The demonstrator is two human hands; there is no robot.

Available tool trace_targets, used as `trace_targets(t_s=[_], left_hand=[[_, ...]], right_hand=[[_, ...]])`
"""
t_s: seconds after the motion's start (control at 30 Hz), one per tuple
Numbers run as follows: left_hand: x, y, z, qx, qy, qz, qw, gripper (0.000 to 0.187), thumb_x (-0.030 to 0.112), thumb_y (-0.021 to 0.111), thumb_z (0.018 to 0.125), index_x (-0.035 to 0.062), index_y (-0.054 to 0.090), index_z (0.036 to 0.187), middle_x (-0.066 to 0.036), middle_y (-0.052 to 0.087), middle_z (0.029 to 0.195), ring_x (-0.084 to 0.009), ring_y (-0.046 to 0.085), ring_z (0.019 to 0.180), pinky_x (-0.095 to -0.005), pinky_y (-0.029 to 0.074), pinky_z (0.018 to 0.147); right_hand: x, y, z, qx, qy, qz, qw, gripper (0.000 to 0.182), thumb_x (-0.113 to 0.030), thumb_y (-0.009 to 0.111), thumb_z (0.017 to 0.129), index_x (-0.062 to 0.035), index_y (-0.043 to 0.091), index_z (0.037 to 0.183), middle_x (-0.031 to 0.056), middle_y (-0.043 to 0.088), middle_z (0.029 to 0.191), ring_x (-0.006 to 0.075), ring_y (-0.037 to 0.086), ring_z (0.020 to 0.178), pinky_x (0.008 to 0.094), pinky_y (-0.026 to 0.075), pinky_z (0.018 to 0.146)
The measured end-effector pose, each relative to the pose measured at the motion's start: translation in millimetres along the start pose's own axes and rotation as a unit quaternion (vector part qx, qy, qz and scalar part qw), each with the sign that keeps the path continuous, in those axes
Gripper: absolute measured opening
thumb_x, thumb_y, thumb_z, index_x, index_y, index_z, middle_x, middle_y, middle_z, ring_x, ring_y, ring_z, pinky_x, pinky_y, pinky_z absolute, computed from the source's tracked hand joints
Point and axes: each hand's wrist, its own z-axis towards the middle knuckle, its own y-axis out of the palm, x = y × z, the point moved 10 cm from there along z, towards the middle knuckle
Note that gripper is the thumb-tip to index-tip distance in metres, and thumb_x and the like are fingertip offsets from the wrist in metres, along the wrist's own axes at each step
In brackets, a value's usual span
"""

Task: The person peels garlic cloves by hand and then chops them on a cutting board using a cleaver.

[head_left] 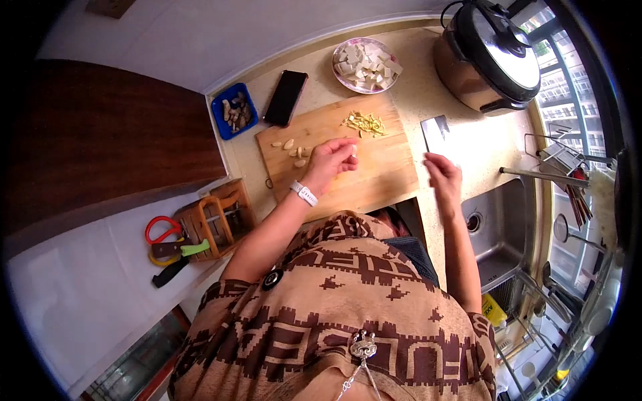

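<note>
Pinching a small whitish piece [354, 152], prob. a peeled clove, btwn thumb and fingertips of L hand [329, 162], approx. over the middle of the cutting board [389, 159]; cannot tell if touching the wood. Bending the fingers of R hand [444, 177] at the near end of the knife [437, 132]; cannot tell if gripping or only hovering, due to hidden handle.

Judging from this, handling one piece by itself, w/o any cutting at this moment; calling, for the next move, for a secure hold on the knife and for L fingertips well away from its edge.

Seeing more pale cloves [289, 144] on the board, just left of L hand, and yellowish slivers [365, 124] in a loose pile beyond the same fingertips, near the far edge. Finding the knife blade beyond R hand, seemingly flat on the desk [418, 52], to the right of the board. Noticing also, past the far side of the board, a dark phone [285, 98], w/ a blue basket [219, 121] to its left and a bowl [336, 73] of white cubes to its right.
</note>
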Motion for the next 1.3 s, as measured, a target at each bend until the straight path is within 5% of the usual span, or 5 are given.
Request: trace_targets(t_s=[0.13, 0.23, 0.67, 0.97, 1.3], left_hand=[[6.2, 31.3, -27.5, -0.066, -0.022, -0.105, 0.992, 0.031, 0.008, 0.062, 0.091, -0.0008, 0.06, 0.121, -0.007, 0.065, 0.095, -0.0132, 0.064, 0.082, -0.0261, 0.055, 0.074], [38.8, 33.1, -38.3, -0.025, 0.233, 0.236, 0.943, 0.032, -0.001, 0.063, 0.084, 0.0021, 0.065, 0.116, -0.007, 0.064, 0.097, -0.0144, 0.064, 0.081, -0.0247, 0.052, 0.071], [81.0, 66.7, -71.1, 0.015, 0.353, 0.512, 0.783, 0.03, 0.003, 0.068, 0.079, 0.0071, 0.068, 0.108, -0.011, 0.06, 0.095, -0.027, 0.065, 0.084, -0.0342, 0.053, 0.071], [72.4, 62.1, -66.5, -0.013, 0.35, 0.414, 0.84, 0.033, 0.001, 0.068, 0.079, 0.0047, 0.066, 0.113, -0.01, 0.06, 0.1, -0.0181, 0.065, 0.081, -0.0267, 0.053, 0.072], [57.3, 53.2, -53.3, -0.081, 0.19, 0.164, 0.965, 0.027, 0.002, 0.066, 0.086, -0.0026, 0.064, 0.113, -0.005, 0.064, 0.102, -0.0093, 0.062, 0.085, -0.021, 0.051, 0.075]], right_hand=[[-30.0, 91.7, -7.1, -0.146, -0.034, -0.008, 0.989, 0.024, -0.016, 0.069, 0.087, -0.0027, 0.067, 0.108, 0.0018, 0.067, 0.087, 0.0071, 0.057, 0.071, 0.0215, 0.045, 0.059], [-43.6, 119.8, -17.1, -0.19, -0.002, -0.002, 0.982, 0.02, -0.018, 0.069, 0.088, -0.0011, 0.068, 0.099, 0.0006, 0.065, 0.082, 0.006, 0.054, 0.067, 0.0211, 0.044, 0.055], [-33.8, 120.7, -20.7, -0.186, 0.0, -0.033, 0.982, 0.022, -0.017, 0.065, 0.091, 0.0031, 0.067, 0.099, 0.0036, 0.064, 0.076, 0.0075, 0.055, 0.064, 0.0237, 0.046, 0.055], [-75.2, 113.9, -27.3, -0.154, -0.224, -0.131, 0.953, 0.017, -0.011, 0.062, 0.091, 0.005, 0.063, 0.088, 0.0098, 0.063, 0.074, 0.0122, 0.056, 0.067, 0.028, 0.046, 0.062], [-55.3, 120.7, -24.1, -0.185, -0.096, 0.017, 0.978, 0.015, -0.014, 0.059, 0.093, -0.0017, 0.061, 0.085, -0.0035, 0.052, 0.069, 0.004, 0.043, 0.061, 0.0202, 0.036, 0.054]])
